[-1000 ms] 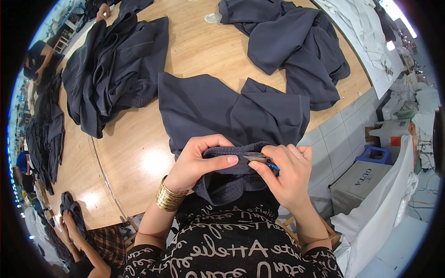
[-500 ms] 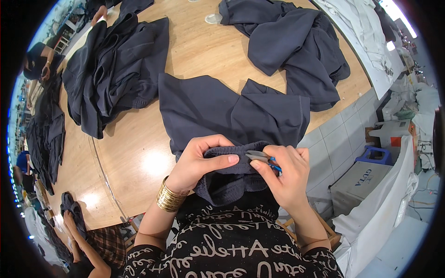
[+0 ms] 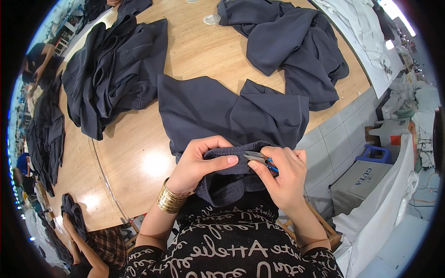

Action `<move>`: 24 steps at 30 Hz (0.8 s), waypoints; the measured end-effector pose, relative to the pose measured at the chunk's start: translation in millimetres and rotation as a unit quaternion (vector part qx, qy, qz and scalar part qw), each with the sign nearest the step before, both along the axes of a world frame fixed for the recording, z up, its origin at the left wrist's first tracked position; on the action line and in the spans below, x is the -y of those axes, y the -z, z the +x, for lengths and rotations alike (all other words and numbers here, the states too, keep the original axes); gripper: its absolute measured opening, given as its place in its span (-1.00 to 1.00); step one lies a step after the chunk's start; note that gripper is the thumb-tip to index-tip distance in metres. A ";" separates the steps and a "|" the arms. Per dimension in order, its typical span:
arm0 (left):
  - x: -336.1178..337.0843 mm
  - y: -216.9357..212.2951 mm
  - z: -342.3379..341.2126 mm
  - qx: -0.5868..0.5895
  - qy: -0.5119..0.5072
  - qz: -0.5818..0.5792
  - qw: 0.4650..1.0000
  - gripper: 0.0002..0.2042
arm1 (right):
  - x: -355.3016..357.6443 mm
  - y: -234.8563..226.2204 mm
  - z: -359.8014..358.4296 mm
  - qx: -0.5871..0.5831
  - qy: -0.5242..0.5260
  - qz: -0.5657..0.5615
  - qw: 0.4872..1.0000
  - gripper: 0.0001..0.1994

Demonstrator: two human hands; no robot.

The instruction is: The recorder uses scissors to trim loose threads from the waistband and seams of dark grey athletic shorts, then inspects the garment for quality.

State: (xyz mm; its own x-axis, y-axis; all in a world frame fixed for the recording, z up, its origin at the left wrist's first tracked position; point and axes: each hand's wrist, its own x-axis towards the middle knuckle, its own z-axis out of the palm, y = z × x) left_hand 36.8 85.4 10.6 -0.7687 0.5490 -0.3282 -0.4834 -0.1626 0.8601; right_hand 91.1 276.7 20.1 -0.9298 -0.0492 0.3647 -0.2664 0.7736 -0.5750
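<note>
A dark grey garment lies partly on the table, its gathered elastic waistband pulled toward my body. My left hand grips this band, thumb pressed flat on top and the other fingers tucked under the fabric. Small thread snips with grey blades and blue handles are held in my right hand. Their blade tips rest at the band's upper surface, just right of my left thumb. Whether a thread lies between the blades is too small to tell.
More dark garments lie in a heap at the left and another pile at the far right of the wooden table. Co-workers' hands show along the left side. A grey box and blue stool stand right.
My right hand and the snips have shifted slightly left along the band. My left hand keeps its hold. At the far left, a co-worker's hand has drawn back from the garment heap.
</note>
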 end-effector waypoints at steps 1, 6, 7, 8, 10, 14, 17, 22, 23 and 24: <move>-0.1 -0.2 0.2 -0.002 0.000 0.002 1.000 -0.89 | 0.3 -0.1 0.0 -0.004 0.001 0.000 1.000 -0.80; -0.4 0.7 1.3 -0.006 -0.008 0.000 1.000 -0.90 | 0.5 -2.2 0.3 -0.009 0.003 0.015 1.000 -0.80; -0.8 0.7 1.2 -0.010 -0.009 -0.002 1.000 -0.90 | 0.4 -1.6 0.3 -0.012 0.003 0.015 1.000 -0.80; -1.0 0.5 1.1 -0.010 -0.009 -0.001 1.000 -0.90 | 0.2 -1.2 0.3 -0.014 0.003 0.015 1.000 -0.80; -1.4 -0.2 1.3 -0.005 -0.009 -0.004 1.000 -0.90 | 0.3 -0.8 0.3 -0.014 0.004 0.015 1.000 -0.80; -1.9 -0.1 1.9 -0.016 -0.008 -0.010 1.000 -0.90 | 1.6 2.6 0.4 -0.007 0.013 -0.002 1.000 -0.78; -2.3 1.3 2.1 -0.020 -0.011 -0.005 1.000 -0.90 | 3.4 0.8 1.0 0.027 0.031 -0.072 0.997 -0.78; -2.9 0.3 2.7 -0.030 -0.006 -0.023 0.999 -0.89 | 4.8 -3.4 2.4 0.107 0.013 -0.243 0.964 -0.78; -2.6 0.6 3.1 -0.030 -0.007 -0.023 0.999 -0.89 | 1.7 -3.2 -0.1 0.100 -0.031 -0.211 0.972 -0.78; -2.3 1.0 3.6 -0.041 0.000 -0.034 0.999 -0.89 | 1.3 -5.5 -3.2 0.074 -0.050 -0.175 0.981 -0.78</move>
